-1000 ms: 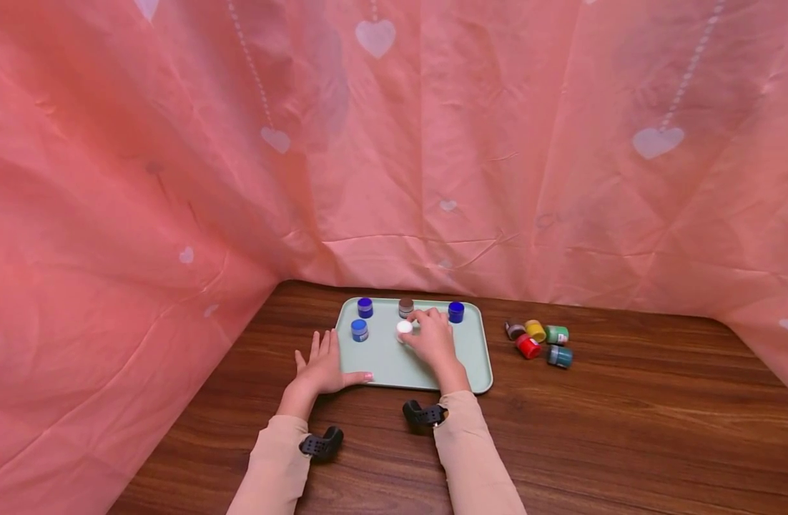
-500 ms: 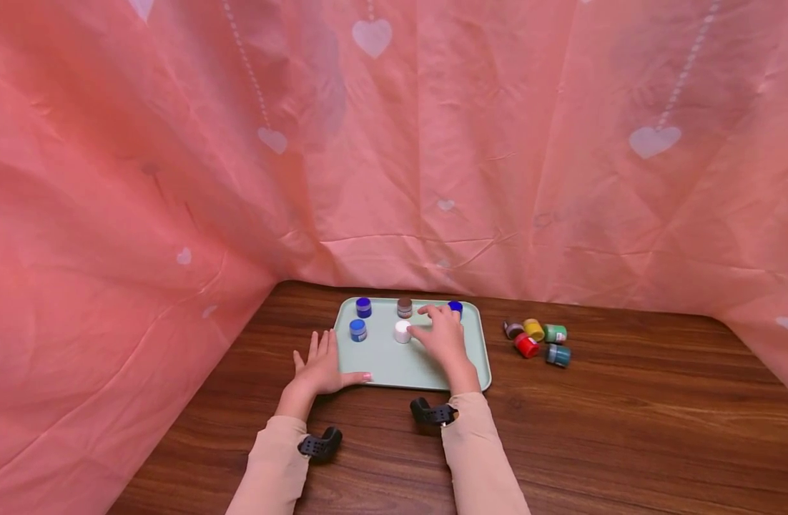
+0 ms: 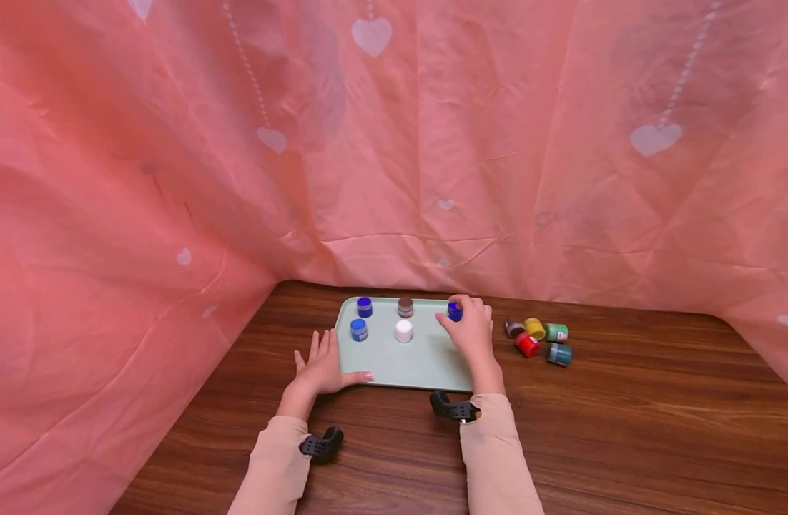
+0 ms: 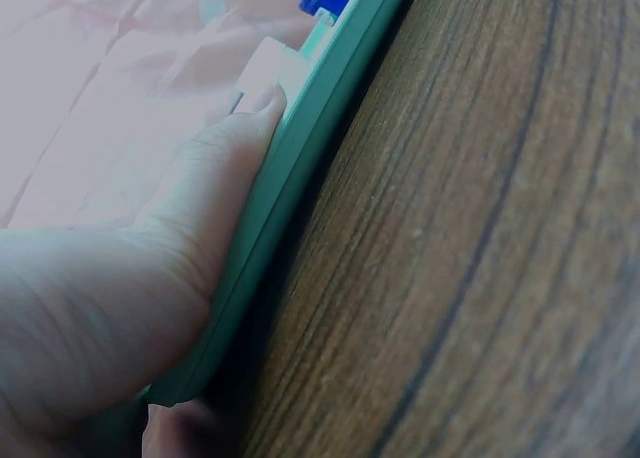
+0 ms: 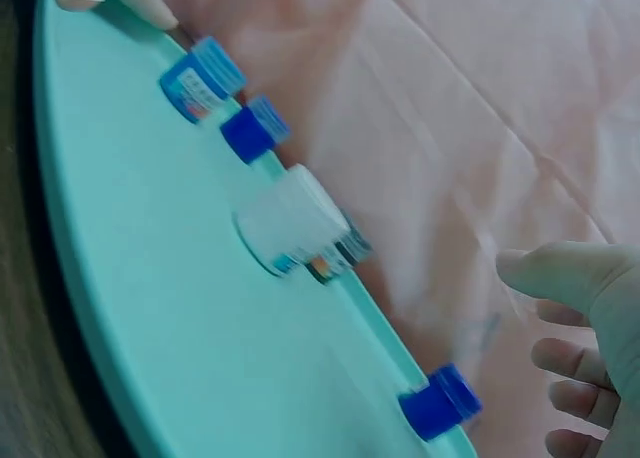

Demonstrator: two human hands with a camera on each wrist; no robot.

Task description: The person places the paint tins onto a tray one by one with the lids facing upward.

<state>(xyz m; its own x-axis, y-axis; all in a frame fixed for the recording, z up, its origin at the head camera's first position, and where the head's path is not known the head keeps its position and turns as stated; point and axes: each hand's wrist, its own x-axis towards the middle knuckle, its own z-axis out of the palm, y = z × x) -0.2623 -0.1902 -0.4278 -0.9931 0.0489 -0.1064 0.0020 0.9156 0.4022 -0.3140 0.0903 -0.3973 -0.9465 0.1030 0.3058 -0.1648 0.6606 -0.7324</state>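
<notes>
On the pale green tray point(image 3: 381, 365) stand a white-lidded paint jar point(image 3: 403, 331), a brown one point(image 3: 405, 307), a lighter blue one point(image 3: 359, 330) and a dark blue one point(image 3: 365, 307). My right hand point(image 3: 471, 329) hovers by another dark blue paint jar point(image 3: 455, 311) at the tray's back right, partly hiding it. In the right wrist view, its fingers are apart from that jar point(image 5: 438, 403) and hold nothing. My left hand point(image 3: 321, 368) rests at the tray's front left corner, fingers spread. Its thumb point(image 4: 215, 168) lies along the rim in the left wrist view.
Right of the tray, several paint jars lie or stand close together on the wooden table point(image 3: 626, 415): yellow point(image 3: 534, 328), red point(image 3: 528, 345), green point(image 3: 557, 332), teal point(image 3: 559, 355) and a dark one point(image 3: 514, 328). A pink curtain point(image 3: 432, 143) hangs behind.
My right hand has let go of the white-lidded paint jar and moved right to the dark blue one at the back right. The white-lidded jar stays on the tray. My left hand keeps its place.
</notes>
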